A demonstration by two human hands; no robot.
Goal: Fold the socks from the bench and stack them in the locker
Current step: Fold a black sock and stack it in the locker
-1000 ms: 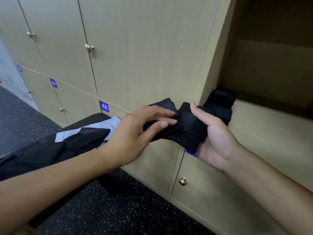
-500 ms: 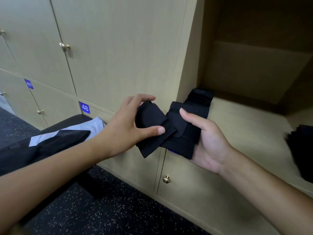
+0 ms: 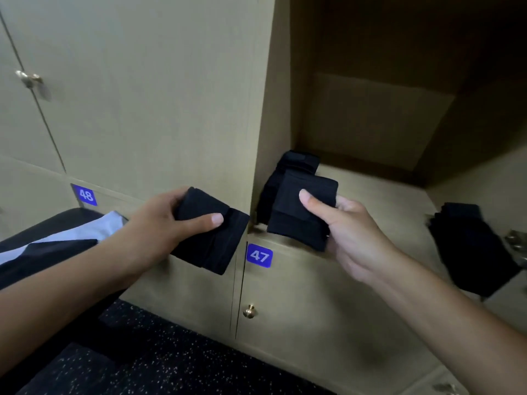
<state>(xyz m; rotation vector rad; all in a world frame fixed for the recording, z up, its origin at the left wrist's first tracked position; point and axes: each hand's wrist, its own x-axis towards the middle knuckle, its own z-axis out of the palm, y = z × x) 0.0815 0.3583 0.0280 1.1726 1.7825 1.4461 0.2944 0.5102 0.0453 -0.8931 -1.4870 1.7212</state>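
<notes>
My left hand (image 3: 159, 223) grips a folded black sock (image 3: 211, 243) in front of the closed locker door, thumb on top. My right hand (image 3: 350, 235) pinches a second folded black sock (image 3: 299, 218) at the open locker's front edge, thumb pressed on its top. Right behind that sock, a stack of folded black socks (image 3: 296, 163) sits in the left corner of the locker shelf (image 3: 385, 201). Another pile of black socks (image 3: 470, 246) lies at the shelf's right side.
The black bench (image 3: 65, 218) at the left carries dark and white clothes (image 3: 79, 232). Closed lockers with brass knobs, labelled 48 (image 3: 85, 195) and 47 (image 3: 259, 255), lie below and to the left. A metal hinge (image 3: 516, 243) sticks out at the right edge. Speckled dark floor lies below.
The two hands have pulled apart, each now holding its own folded sock. The right hand has moved up toward the locker shelf, and the view has swung right.
</notes>
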